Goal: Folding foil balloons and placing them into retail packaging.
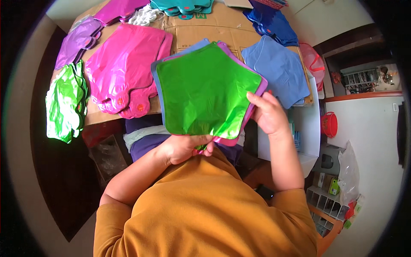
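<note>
A small stack of flat, uninflated foil balloons is held up in front of me. The green balloon [205, 88] lies uppermost, shaped like a rounded star, with pink, purple and blue edges showing beneath it. At the bottom edge, my left hand [184, 147] is closed on the stack, thumb on top and fingers underneath. My right hand [267, 110] grips the right edge between its thumb and fingers. Left of the stack lies a pile of pink foil balloons [126, 64], and right of it a pile of light blue ones [276, 68].
Cardboard [188, 34] covers the table. Around its edge lie shiny light green [66, 103], lilac [77, 40], teal [182, 5] and dark blue balloons [272, 23], plus white gloves [145, 16]. An open white box [308, 132] stands at the right, with a red basket [329, 124] beyond.
</note>
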A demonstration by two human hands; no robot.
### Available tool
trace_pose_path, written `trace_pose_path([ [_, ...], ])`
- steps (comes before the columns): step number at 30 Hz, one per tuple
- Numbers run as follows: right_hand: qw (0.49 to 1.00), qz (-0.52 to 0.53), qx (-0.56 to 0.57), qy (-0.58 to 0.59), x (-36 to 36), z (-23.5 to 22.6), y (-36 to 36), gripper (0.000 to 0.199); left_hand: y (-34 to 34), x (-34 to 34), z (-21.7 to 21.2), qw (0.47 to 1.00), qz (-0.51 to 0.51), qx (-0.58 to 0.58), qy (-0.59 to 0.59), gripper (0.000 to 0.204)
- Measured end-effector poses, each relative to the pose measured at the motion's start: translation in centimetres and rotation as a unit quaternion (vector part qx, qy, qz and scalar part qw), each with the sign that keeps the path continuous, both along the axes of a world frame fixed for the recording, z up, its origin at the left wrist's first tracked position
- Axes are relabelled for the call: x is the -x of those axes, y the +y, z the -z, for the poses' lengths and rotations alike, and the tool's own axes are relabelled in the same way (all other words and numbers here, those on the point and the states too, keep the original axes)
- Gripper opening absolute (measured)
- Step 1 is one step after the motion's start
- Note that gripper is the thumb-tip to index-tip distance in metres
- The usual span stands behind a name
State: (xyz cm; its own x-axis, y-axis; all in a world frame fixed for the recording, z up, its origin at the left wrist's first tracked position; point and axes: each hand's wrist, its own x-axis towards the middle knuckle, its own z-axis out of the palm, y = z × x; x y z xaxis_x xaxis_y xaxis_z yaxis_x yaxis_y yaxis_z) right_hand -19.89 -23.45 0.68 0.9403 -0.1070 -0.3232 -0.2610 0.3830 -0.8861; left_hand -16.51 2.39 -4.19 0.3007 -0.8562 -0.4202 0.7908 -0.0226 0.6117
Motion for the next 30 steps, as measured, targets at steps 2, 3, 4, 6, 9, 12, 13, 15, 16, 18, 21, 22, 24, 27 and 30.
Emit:
trace_pose_path([
  [2,0.999,-0.018,0.036,-0.006,-1.4,-0.6,-1.5,0.039,0.2,0.2,-0.4,0.999,0.014,0.040,-0.012,0.012],
  [3,0.999,-0.028,0.016,0.034,-2.5,-1.2,-2.0,0.039,0.2,0.2,-0.5,0.998,0.019,0.060,-0.018,0.012],
  [4,0.998,-0.007,0.023,0.055,-3.5,-1.2,-2.5,0.036,0.4,0.0,-0.1,0.996,0.030,0.087,-0.013,0.014],
  [6,0.993,-0.034,0.041,0.108,-5.4,-2.3,-3.0,0.034,0.7,-0.4,0.9,0.993,0.034,0.108,0.040,0.016],
  [9,0.988,-0.120,0.054,0.081,-7.4,-1.7,-5.0,0.033,1.3,-0.8,1.9,0.986,0.028,0.122,0.114,0.025],
  [12,0.954,-0.224,0.167,0.108,-9.0,-2.1,-5.0,0.039,2.0,-0.6,1.7,0.987,0.013,0.091,0.130,0.038],
  [13,0.955,-0.223,0.160,0.112,-9.8,-2.2,-5.0,0.039,2.0,-0.5,1.9,0.983,0.004,0.095,0.156,0.041],
  [15,0.957,-0.219,0.145,0.123,-11.6,-2.3,-4.7,0.040,1.9,-0.5,2.4,0.973,-0.013,0.101,0.208,0.046],
  [16,0.961,-0.199,0.148,0.123,-12.3,-2.4,-4.4,0.038,1.7,-0.6,2.3,0.966,-0.036,0.091,0.240,0.047],
  [18,0.936,-0.231,0.235,0.125,-13.5,-2.2,-3.2,0.035,1.2,-1.0,2.2,0.967,-0.065,0.080,0.234,0.037],
  [21,0.890,-0.267,0.350,0.117,-14.8,-2.3,-1.4,0.028,0.8,-1.0,1.3,0.972,-0.067,0.062,0.214,0.025],
  [22,0.878,-0.278,0.371,0.122,-15.2,-2.7,-0.8,0.028,0.8,-1.0,1.1,0.975,-0.061,0.062,0.204,0.024],
  [24,0.871,-0.296,0.369,0.130,-15.6,-2.9,-0.3,0.025,0.6,-0.9,0.3,0.978,-0.065,0.043,0.196,0.014],
  [27,0.860,-0.248,0.437,0.094,-15.6,-3.5,0.2,0.025,0.7,-1.3,1.1,0.976,-0.076,0.048,0.198,0.010],
  [30,0.884,-0.269,0.366,0.112,-15.4,-3.5,-0.2,0.026,0.8,-1.5,0.5,0.975,-0.066,0.031,0.211,0.007],
])
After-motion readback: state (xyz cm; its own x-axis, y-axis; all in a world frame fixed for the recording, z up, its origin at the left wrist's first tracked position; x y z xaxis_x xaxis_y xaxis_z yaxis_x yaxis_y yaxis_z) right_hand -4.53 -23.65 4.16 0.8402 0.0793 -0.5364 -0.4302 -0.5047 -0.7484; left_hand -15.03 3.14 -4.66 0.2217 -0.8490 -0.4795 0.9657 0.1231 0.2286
